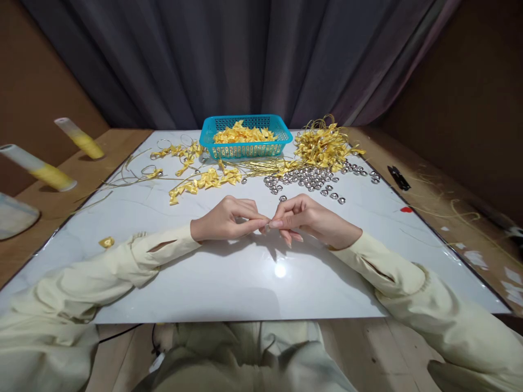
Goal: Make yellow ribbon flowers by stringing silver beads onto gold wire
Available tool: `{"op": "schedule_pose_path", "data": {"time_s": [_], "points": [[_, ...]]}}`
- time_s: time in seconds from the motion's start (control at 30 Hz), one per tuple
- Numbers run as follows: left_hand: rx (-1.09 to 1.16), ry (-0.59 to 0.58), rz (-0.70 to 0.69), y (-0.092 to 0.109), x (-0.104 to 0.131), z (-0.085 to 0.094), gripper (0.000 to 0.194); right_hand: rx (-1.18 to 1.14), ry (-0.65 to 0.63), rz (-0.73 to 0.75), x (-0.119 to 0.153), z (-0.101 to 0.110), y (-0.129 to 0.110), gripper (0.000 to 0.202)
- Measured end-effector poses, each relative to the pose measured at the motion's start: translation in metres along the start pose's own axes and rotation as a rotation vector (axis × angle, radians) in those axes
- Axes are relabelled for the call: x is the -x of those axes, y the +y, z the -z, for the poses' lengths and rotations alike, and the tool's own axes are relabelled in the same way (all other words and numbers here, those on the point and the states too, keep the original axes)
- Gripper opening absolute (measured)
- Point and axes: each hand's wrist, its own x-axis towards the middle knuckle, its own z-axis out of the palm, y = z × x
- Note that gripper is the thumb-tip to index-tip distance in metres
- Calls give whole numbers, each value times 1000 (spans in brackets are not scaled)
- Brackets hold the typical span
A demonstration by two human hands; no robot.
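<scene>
My left hand (pixel 233 219) and my right hand (pixel 301 216) meet above the white tabletop, their fingertips touching. Thumb and forefinger of each are pinched on one small pale, shiny piece (pixel 267 227), mostly hidden by the fingers, so its kind is unclear. Just beyond my right hand lie many silver, teardrop-shaped beads (pixel 310 178). Folded yellow ribbon bows (pixel 208 179) are spread past my left hand, some of them on gold cords (pixel 261 166). One yellow ribbon piece (pixel 107 242) lies by my left sleeve.
A blue plastic basket (pixel 245 151) full of yellow ribbon pieces stands at the back. To its right is a heap of corded bows (pixel 322 144). Yellow-wrapped rolls (pixel 84 142) stand at the left; black snips (pixel 398 178) and paper scraps (pixel 476 259) lie at the right.
</scene>
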Motion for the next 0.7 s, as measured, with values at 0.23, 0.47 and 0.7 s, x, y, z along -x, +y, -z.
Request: {"op": "schedule_pose_path", "data": {"time_s": [0.23, 0.47, 0.7], "points": [[-21, 21, 7, -1, 0, -1, 19, -6, 18, -8, 0, 0, 1, 11], [-30, 46, -11, 0, 0, -3, 19, 9, 36, -19, 0, 0, 1, 13], [-22, 4, -7, -2, 1, -1, 19, 15, 42, -30, -1, -1, 2, 13]]}}
